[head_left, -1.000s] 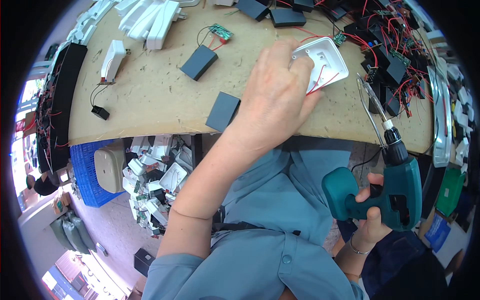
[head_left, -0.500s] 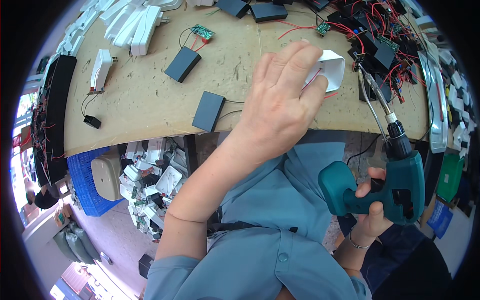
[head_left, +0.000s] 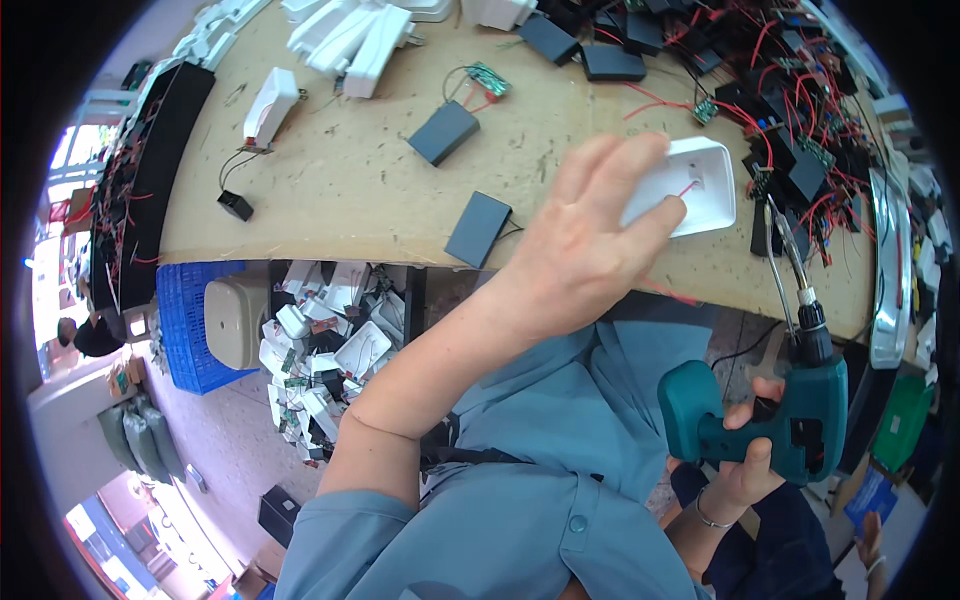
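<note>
My left hand (head_left: 590, 230) is closed on a white plastic case (head_left: 712, 190), held above the front of the bench. The case is tilted, its hollow inside showing, and a short red wire end sticks up near my fingertips. My palm hides the rest of it. Left of my wrist lies a black rectangular box (head_left: 479, 229) with thin dark wires running under the hand. My right hand (head_left: 745, 468) grips a teal soldering gun (head_left: 815, 410), fingers around its handle. Its metal tip and thin feed tube point up toward the heap of black parts, close to a small circuit board (head_left: 762, 182).
Black boxes with red wires (head_left: 800, 170) heap at the far right. White adapters (head_left: 350, 45) are piled at the back left. Another black box (head_left: 444, 132) is wired to a green board (head_left: 489, 79). Below the bench stand a blue crate (head_left: 200, 340) and a pile of white scraps (head_left: 330, 350).
My left hand has turned the white case, so more of its inside shows. The whole view has shifted a little. My right hand keeps its grip on the soldering gun.
</note>
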